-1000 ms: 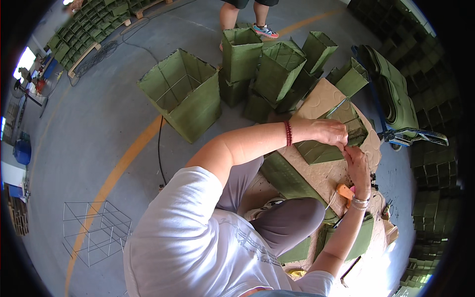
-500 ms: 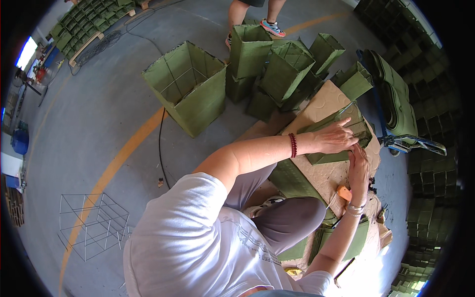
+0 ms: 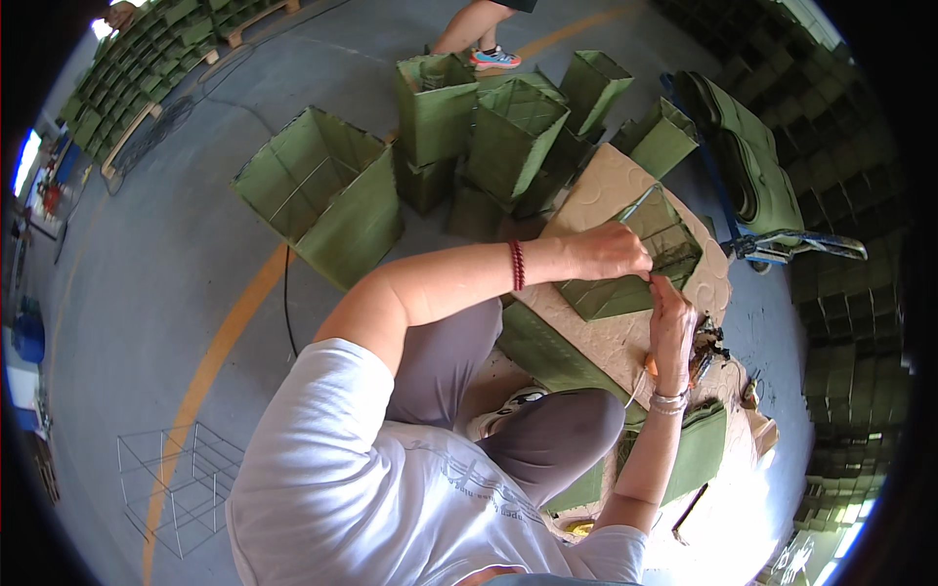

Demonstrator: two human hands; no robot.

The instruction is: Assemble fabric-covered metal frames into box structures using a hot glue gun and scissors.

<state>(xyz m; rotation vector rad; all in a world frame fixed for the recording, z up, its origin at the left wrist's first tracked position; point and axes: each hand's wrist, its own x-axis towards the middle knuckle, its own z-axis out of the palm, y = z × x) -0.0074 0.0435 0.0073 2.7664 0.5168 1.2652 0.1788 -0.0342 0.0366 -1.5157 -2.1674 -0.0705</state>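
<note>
A green fabric box (image 3: 615,297) with a thin wire frame lies on its side, its opening facing right. My left hand (image 3: 611,252), a red bead bracelet on its wrist, is closed with fingertips pinched at the rim. Just below, my right hand (image 3: 672,317) is closed too, its thumb and fingers pinching the same rim close to the left fingertips. The fingers hide the exact spot they grip. Beside my right wrist an orange object (image 3: 651,364) with a pale cord is mostly covered.
Cardboard (image 3: 576,220) covers the work surface. Several green fabric boxes (image 3: 322,195) stand on the floor ahead. A bare wire frame (image 3: 181,488) sits at lower left. Folded green fabric (image 3: 752,156) lies on a blue cart at right. Another person's shoe (image 3: 496,59) shows at the top.
My left hand's fingers, stretched across the box before, have closed in a pinch. Both hands now meet at its rim. The view has shifted, and the other person's legs have changed position.
</note>
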